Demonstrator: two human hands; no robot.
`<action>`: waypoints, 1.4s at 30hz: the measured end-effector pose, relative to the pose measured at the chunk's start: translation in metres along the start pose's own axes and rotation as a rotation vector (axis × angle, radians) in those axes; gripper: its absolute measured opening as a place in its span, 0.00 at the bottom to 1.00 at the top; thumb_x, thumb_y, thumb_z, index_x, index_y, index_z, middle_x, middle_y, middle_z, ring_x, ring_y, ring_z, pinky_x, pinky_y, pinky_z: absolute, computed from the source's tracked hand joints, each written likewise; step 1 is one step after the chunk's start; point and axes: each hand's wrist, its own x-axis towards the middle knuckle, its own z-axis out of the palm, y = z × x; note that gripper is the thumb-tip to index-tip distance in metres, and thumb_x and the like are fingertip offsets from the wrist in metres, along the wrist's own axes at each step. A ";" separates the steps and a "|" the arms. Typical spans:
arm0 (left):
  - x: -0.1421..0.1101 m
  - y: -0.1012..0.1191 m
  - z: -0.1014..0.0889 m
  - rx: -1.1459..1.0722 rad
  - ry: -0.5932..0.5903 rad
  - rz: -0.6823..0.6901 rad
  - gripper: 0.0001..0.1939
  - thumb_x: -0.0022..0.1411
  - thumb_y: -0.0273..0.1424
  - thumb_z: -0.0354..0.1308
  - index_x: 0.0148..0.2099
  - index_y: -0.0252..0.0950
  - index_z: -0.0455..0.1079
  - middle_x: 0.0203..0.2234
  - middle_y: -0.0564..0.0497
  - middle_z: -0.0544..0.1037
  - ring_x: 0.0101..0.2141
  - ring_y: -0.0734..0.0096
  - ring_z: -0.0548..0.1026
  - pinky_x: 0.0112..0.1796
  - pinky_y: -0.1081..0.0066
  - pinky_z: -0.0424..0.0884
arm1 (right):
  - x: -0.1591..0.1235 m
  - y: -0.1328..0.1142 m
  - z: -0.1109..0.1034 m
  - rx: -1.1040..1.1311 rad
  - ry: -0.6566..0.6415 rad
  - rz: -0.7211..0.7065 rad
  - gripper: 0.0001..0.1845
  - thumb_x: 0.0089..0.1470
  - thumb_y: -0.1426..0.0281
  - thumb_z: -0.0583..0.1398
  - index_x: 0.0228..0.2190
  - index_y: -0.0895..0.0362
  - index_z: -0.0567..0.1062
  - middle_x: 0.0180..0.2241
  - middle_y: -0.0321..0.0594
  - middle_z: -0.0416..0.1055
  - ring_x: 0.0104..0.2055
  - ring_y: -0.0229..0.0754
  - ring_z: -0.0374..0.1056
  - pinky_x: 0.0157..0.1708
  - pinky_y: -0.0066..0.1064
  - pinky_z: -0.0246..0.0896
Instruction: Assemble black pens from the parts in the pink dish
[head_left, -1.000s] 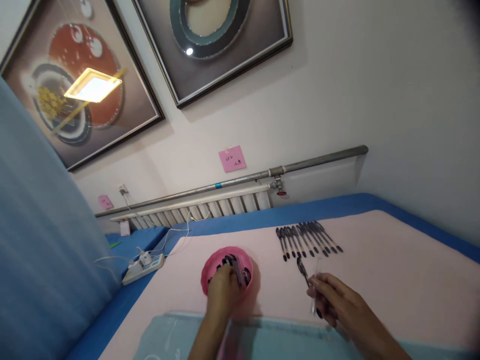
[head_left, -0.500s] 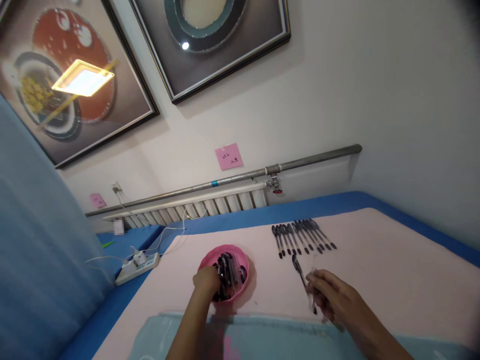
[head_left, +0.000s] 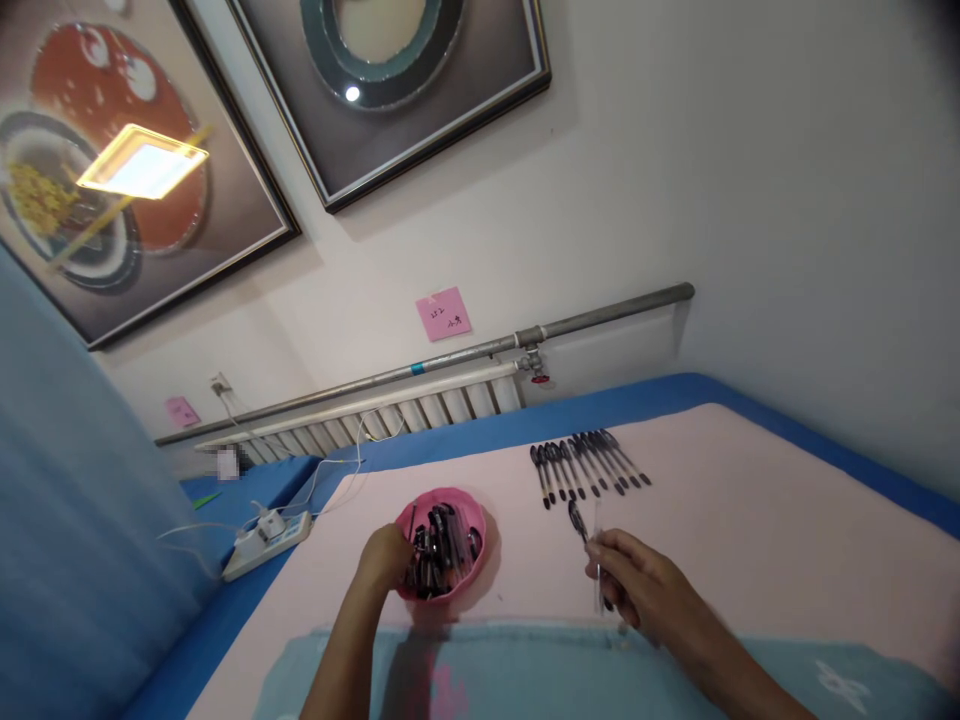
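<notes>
- how does the pink bowl (head_left: 442,495) look?
- it is round, a little wavy at the rim, and crowded with black and clear pen parts (head_left: 442,548).
- and the row of pens (head_left: 589,462)?
- they lie side by side, dark at both ends, right of the bowl.
- the single pen (head_left: 576,518)?
- it is held slanting near the row, together with a clear tube (head_left: 598,517).

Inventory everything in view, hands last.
Table: one, blue, centre
Sheet: one, pink, on table
Bowl: one, pink, on sheet
Pen pieces: uncounted, black-and-clear, in bowl
Pen row: around twelve, black-and-clear, bowl's right
Loose pen: one, black, near row
Tube: one, clear, held
Cloth: one, pale-blue, front
Power strip: one, white, left
Curtain: one, blue, left
Pictures: two, multicoloured, wall
Notes: two, pink, wall
Pipe: one, grey, wall
Radiator: one, white, wall
Left hand: one, at bowl
Right hand: one, holding tube
</notes>
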 end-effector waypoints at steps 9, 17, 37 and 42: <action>-0.056 0.056 0.021 -1.313 -0.074 0.140 0.07 0.61 0.32 0.49 0.41 0.35 0.61 0.37 0.46 0.76 0.37 0.70 0.76 0.35 0.70 0.73 | -0.023 0.008 0.034 -0.257 -0.423 -0.147 0.09 0.50 0.66 0.53 0.27 0.57 0.70 0.19 0.31 0.63 0.20 0.32 0.57 0.20 0.22 0.51; -0.054 0.057 0.032 -2.189 -0.327 -0.102 0.08 0.51 0.17 0.57 0.34 0.32 0.66 0.25 0.49 0.77 0.27 0.69 0.78 0.29 0.72 0.75 | -0.019 0.012 0.033 -0.318 -0.405 -0.170 0.09 0.51 0.67 0.52 0.27 0.57 0.70 0.19 0.30 0.62 0.21 0.33 0.56 0.21 0.23 0.50; -0.087 0.074 0.040 -2.182 -0.236 -0.106 0.10 0.47 0.23 0.64 0.30 0.35 0.65 0.28 0.48 0.79 0.32 0.64 0.78 0.32 0.68 0.72 | -0.026 0.013 0.035 -0.373 -0.481 -0.258 0.07 0.50 0.69 0.53 0.26 0.56 0.70 0.20 0.30 0.59 0.23 0.34 0.55 0.23 0.24 0.47; -0.090 0.076 0.040 -2.070 -0.201 -0.022 0.14 0.44 0.27 0.67 0.31 0.36 0.63 0.27 0.48 0.78 0.30 0.65 0.78 0.30 0.70 0.71 | -0.026 0.011 0.035 -0.387 -0.477 -0.252 0.07 0.50 0.70 0.53 0.24 0.56 0.69 0.20 0.31 0.59 0.23 0.34 0.55 0.23 0.24 0.47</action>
